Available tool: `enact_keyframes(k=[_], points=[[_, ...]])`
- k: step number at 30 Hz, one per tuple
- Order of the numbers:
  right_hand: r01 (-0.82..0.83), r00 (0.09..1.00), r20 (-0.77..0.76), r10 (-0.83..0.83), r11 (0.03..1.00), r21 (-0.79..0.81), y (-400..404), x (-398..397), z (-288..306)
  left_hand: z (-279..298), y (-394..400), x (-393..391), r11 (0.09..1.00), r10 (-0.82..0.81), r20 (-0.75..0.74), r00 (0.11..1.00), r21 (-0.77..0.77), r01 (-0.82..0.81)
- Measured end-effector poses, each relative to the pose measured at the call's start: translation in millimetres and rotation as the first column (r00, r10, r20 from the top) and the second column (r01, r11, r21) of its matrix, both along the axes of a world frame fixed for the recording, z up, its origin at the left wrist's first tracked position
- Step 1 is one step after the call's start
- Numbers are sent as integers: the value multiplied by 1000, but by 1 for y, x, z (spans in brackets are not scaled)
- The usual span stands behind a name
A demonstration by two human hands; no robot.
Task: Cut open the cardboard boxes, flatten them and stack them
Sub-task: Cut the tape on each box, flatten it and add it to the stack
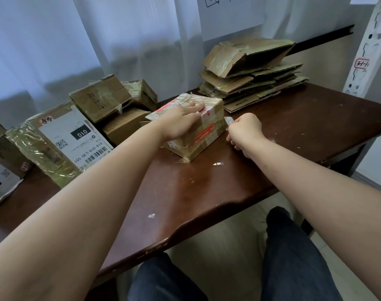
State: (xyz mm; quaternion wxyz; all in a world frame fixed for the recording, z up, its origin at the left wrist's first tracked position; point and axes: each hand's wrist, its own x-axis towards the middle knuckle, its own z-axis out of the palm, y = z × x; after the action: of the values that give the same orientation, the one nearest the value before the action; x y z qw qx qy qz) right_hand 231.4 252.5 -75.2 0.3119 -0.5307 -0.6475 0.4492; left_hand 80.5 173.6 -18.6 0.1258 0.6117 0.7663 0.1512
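A small taped cardboard box with red-printed tape sits in the middle of the dark wooden table. My left hand presses flat on its top, fingers straight. My right hand is curled into a fist at the box's right end, gripping a small cutter whose blade tip shows at the box's edge. A stack of flattened boxes lies at the back right of the table.
Several uncut taped boxes crowd the left side, one with a white 010 label. A tape scrap lies on the table near the box. A white shelf post stands at the right. My legs are below the front edge.
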Motion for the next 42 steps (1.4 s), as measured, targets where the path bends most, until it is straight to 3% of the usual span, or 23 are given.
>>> enact_keyframes(k=[10, 15, 24, 32, 37, 39, 42], points=[[-26, 993, -119, 7, 987, -159, -12, -5, 10, 5, -1, 4, 999, -20, 2, 1000, -37, 20], [-201, 974, -124, 188, 974, -102, -47, -27, 8, 5, -2, 2, 999, -33, 17, 999, -34, 33], [-350, 926, -214, 312, 921, -170, -69, -14, 15, 7, -4, 0, 998, -45, 29, 999, -45, 47], [-531, 844, -191, 502, 833, -157, -78, 6, 19, 8, -8, 2, 997, -57, -19, 998, -47, 56], [-659, 741, 7, 672, 729, -185, -56, 29, 24, 7, -14, -4, 996, -94, 47, 994, 5, 94], [-624, 765, 54, 642, 759, -186, -44, 41, 22, 10, -16, -8, 992, -122, 56, 991, 11, 122], [-449, 892, -13, 451, 885, -122, -22, 55, 15, 19, -17, -13, 984, -177, 52, 983, -21, 178]])
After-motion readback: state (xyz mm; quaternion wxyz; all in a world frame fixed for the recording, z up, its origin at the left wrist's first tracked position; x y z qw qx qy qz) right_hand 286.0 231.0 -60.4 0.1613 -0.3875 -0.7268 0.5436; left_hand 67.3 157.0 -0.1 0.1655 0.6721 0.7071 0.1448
